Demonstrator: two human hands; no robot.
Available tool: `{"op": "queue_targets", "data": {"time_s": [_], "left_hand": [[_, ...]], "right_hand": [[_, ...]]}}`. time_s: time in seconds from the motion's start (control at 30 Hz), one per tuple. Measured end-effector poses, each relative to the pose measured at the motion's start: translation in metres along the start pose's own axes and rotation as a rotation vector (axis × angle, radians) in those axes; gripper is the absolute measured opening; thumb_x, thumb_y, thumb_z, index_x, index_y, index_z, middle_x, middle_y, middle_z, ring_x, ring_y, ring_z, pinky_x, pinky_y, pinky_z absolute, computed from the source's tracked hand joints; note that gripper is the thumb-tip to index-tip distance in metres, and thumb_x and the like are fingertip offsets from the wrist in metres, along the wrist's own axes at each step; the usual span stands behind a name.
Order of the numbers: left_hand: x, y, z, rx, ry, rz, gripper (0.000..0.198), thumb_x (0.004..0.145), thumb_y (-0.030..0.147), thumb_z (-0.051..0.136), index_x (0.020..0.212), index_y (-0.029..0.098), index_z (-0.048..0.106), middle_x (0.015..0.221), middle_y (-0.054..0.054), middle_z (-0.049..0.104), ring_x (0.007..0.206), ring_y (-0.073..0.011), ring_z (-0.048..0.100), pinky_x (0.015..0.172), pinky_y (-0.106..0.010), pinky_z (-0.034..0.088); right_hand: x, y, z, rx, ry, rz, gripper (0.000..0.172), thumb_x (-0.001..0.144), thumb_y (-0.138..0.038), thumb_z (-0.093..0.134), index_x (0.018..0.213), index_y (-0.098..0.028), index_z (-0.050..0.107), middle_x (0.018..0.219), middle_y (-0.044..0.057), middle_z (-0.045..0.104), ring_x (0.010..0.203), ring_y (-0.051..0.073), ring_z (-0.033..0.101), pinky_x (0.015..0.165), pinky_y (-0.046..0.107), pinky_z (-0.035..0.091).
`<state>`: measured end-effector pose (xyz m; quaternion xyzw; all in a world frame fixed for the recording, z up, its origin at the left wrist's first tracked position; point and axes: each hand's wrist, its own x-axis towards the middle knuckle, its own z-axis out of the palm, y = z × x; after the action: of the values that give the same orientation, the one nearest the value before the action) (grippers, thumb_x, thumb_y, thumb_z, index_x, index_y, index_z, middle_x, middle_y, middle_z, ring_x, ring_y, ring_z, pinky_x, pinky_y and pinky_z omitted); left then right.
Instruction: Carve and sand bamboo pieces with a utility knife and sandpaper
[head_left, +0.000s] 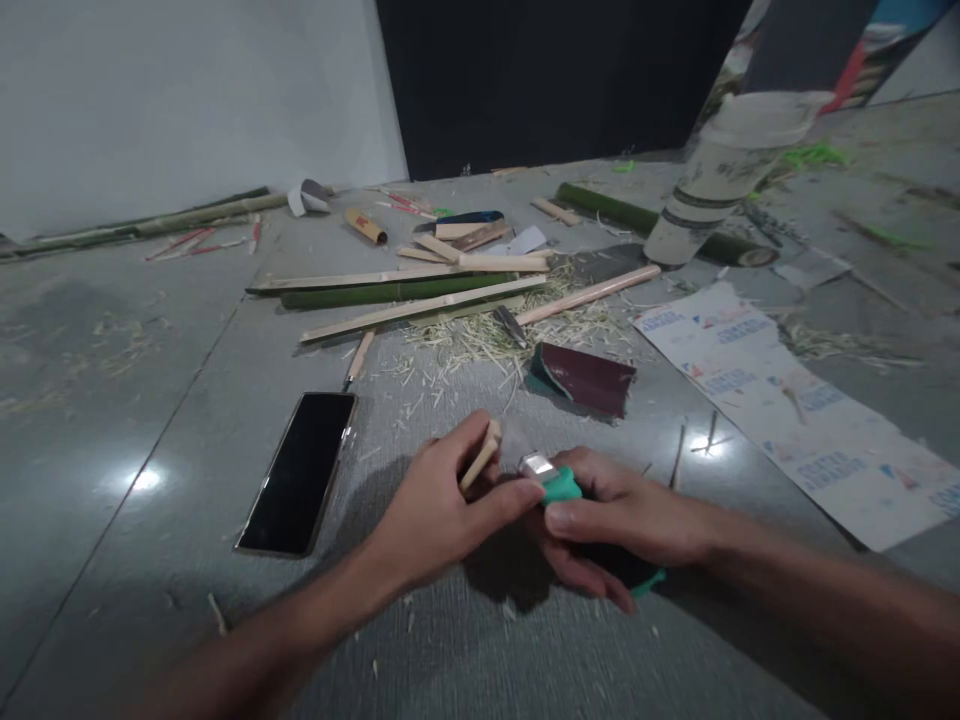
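My left hand (442,500) is closed around a small pale piece of wood (480,462), which looks like carved bamboo. In my right hand (622,510) is a green and black utility knife (562,484), its metal head (537,466) pointing toward the wood. The left thumb reaches across to the metal head and seems to touch it. How far any blade sticks out I cannot tell. Both hands are low over the grey floor, and just beyond them lies a curled sheet of dark red sandpaper (592,380).
A phone (300,475) lies left of my hands. Ahead are a hammer (585,295), bamboo strips (427,308) and shavings (450,345). A whitish bucket (701,180) stands by a green bamboo pole (611,205). Printed paper (795,420) covers the floor at right.
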<state>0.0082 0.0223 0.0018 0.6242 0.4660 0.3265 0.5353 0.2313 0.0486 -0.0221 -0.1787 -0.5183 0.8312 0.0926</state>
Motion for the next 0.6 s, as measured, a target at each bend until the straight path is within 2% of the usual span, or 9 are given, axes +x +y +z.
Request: {"op": "queue_targets", "data": {"time_s": [0.1,0.23,0.43,0.6], "left_hand": [[0.0019,0.0007,-0.0015,-0.028,-0.023,-0.015,0.037,0.083,0.038,0.083,0.087,0.022,0.049,0.074,0.008,0.045,0.066,-0.0105,0.038,0.059,-0.025,0.029],[0.0015,0.0029,0.0002,-0.066,-0.095,-0.052,0.038,0.08,0.032,0.084,0.086,0.022,0.048,0.073,0.008,0.04,0.065,-0.0104,0.034,0.057,-0.024,0.026],[-0.0006,0.0038,-0.0007,-0.096,-0.221,-0.007,0.034,0.086,0.032,0.08,0.087,0.023,0.046,0.077,0.006,0.044,0.069,-0.0119,0.036,0.062,-0.026,0.029],[0.0023,-0.0039,-0.0012,-0.102,-0.223,0.016,0.031,0.094,0.038,0.074,0.088,0.023,0.048,0.076,0.006,0.043,0.07,-0.0128,0.036,0.063,-0.028,0.028]], "right_hand": [[0.0002,0.0002,0.0009,-0.015,-0.052,0.038,0.059,0.103,-0.064,0.061,0.069,-0.015,0.063,0.053,-0.003,0.059,0.035,0.006,0.052,0.037,0.015,0.041],[0.0014,-0.0039,0.0018,-0.012,-0.103,0.074,0.062,0.1,-0.067,0.062,0.066,-0.016,0.061,0.051,-0.003,0.056,0.034,0.006,0.05,0.034,0.015,0.04],[0.0021,-0.0064,-0.0022,0.047,-0.186,0.204,0.064,0.093,-0.072,0.067,0.065,-0.015,0.063,0.054,-0.001,0.06,0.036,0.009,0.056,0.036,0.017,0.046],[0.0016,-0.0056,-0.0055,0.04,-0.145,0.179,0.063,0.095,-0.071,0.065,0.066,-0.015,0.064,0.054,-0.001,0.06,0.036,0.008,0.056,0.035,0.016,0.045]]}}
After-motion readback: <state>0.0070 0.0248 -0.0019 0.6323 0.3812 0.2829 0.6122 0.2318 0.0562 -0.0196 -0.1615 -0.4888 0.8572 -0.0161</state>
